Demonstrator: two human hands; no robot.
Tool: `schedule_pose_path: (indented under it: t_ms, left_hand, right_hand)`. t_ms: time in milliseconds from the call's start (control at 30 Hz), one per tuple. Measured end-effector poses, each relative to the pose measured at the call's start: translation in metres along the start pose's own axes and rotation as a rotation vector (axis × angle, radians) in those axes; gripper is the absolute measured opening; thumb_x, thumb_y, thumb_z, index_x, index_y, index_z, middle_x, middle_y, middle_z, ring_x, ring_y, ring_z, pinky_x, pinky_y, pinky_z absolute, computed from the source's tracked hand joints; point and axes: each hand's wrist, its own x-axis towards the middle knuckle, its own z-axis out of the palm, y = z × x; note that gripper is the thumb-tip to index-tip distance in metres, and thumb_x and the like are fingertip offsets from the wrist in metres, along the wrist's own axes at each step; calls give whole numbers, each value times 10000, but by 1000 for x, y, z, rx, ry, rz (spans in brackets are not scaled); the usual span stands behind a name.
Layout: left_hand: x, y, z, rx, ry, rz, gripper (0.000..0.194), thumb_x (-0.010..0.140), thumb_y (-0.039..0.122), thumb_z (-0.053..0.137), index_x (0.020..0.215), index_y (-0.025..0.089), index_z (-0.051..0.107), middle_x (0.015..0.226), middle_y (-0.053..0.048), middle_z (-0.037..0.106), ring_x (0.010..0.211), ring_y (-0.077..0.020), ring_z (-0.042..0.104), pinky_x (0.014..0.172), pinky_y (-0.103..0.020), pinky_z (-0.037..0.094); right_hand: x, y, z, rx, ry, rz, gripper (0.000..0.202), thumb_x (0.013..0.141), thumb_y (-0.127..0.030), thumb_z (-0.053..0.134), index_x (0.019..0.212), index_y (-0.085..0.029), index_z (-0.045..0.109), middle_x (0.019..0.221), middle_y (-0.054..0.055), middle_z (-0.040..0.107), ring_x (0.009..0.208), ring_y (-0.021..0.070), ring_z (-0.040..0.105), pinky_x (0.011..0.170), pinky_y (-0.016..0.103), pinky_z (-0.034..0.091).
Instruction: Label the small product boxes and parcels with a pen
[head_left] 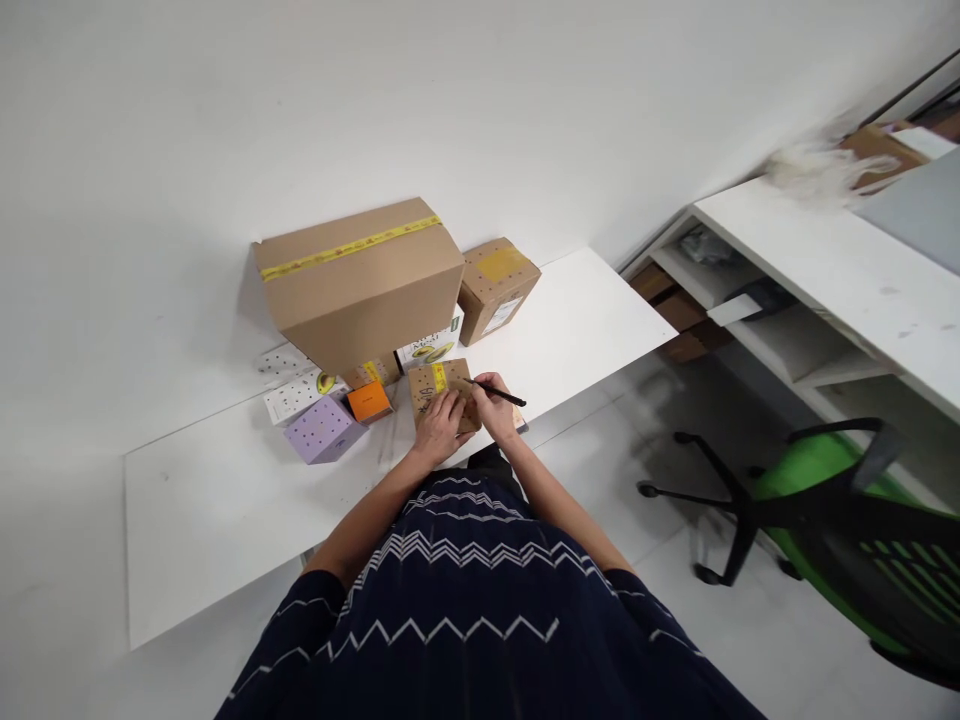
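Observation:
A small cardboard box [421, 386] with dark dots, a strip of yellow tape and some handwriting lies at the table's front edge, right before me. My left hand [440, 428] rests flat on its top, fingers stretched out and a little apart. In my right hand [493, 408] is a black pen [513, 398], pinched between the fingers at the box's right side. The pen's tip end points left over the box top. Just left of this box sit an orange box [370, 402] and a purple dotted box [324, 430].
Behind stands a large cardboard box [360, 270] with yellow tape, a medium cardboard box [499, 285] beside it. White boxes [298, 393] are partly under the large one. The white table [217, 500] meets the wall. To the right are a shelf unit [832, 260] and a green-black chair [817, 480].

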Motion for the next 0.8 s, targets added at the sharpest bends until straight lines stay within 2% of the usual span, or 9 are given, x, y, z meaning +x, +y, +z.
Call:
schedule_pose_path:
  t_ms: [67, 167, 433, 800]
  left_hand:
    - [-1, -1, 2, -16, 13, -5, 682, 813, 438, 710, 1393, 141, 507, 1441, -203, 515, 1417, -365, 402, 1194, -537, 309]
    - [0, -1, 5, -30, 14, 8, 692, 816, 439, 704, 1395, 119, 500, 1416, -213, 537, 1410, -362, 416, 1199, -534, 307]
    - [3, 1, 7, -9, -20, 25, 713, 836, 436, 677, 1406, 58, 475, 1431, -245, 521, 1418, -372, 407, 1199, -537, 310]
    - [4, 3, 5, 4, -62, 21, 724, 860, 442, 642, 1450, 78, 431, 1454, -241, 501, 1439, -369, 380, 1202, -552, 298]
  right_hand:
    - [-1, 9, 10, 43, 39, 31, 164, 854, -396, 485, 896, -238, 499, 731, 1, 579, 686, 175, 579, 650, 299, 515]
    - [-1, 16, 17, -21, 75, 12, 171, 860, -425, 465, 862, -254, 476, 733, 12, 569, 705, 196, 582, 676, 322, 513]
    - [-1, 19, 14, -150, 111, -78, 188, 849, -430, 453, 833, -250, 506, 759, 32, 614, 747, 216, 586, 749, 354, 502]
    - [-3, 24, 14, -171, 96, -91, 190, 871, -423, 449, 831, -248, 513, 769, 25, 616, 744, 205, 573, 754, 346, 492]
